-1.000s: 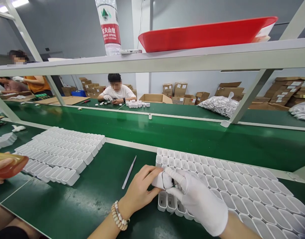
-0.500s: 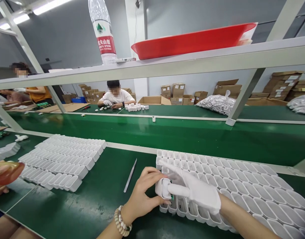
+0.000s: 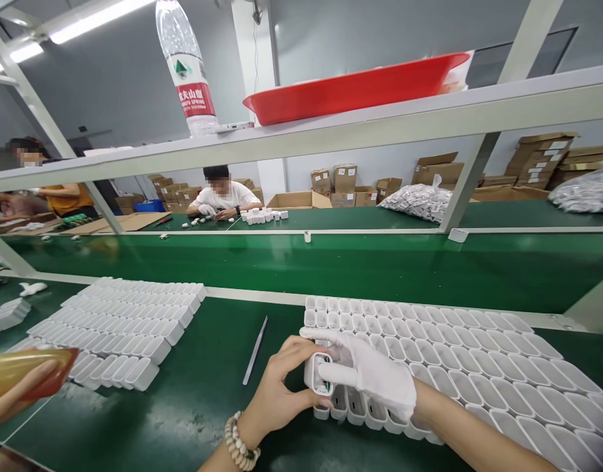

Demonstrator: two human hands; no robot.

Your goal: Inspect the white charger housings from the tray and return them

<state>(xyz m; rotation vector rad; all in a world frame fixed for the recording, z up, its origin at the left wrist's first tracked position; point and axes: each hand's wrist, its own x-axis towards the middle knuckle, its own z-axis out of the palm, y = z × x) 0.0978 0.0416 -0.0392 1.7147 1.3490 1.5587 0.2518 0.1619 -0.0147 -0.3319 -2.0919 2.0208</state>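
My bare left hand (image 3: 282,377), with a beaded bracelet at the wrist, is closed around a small white plastic case (image 3: 310,373). The case's open end faces the camera, and part of a green circuit board (image 3: 324,385) shows inside it. My right hand (image 3: 375,373) wears a white glove. One gloved digit presses into the case's opening, while other fingers stretch out past its upper side, apart from that digit. Under and beyond both hands stand rows of open white cases (image 3: 453,354). A pair of metal tweezers (image 3: 255,351) lies left of my left hand.
More white cases (image 3: 129,334) stand in rows at left, beside another person's hand (image 3: 21,393) on a yellow-and-red object. A green belt (image 3: 262,262) runs beyond the bench edge. Overhead, a shelf (image 3: 331,131) carries a bottle (image 3: 188,78) and a red tray (image 3: 355,88).
The case has turned so its opening and the board inside show more. My gloved hand has shifted slightly left. The other person's hand has moved further into view at left.
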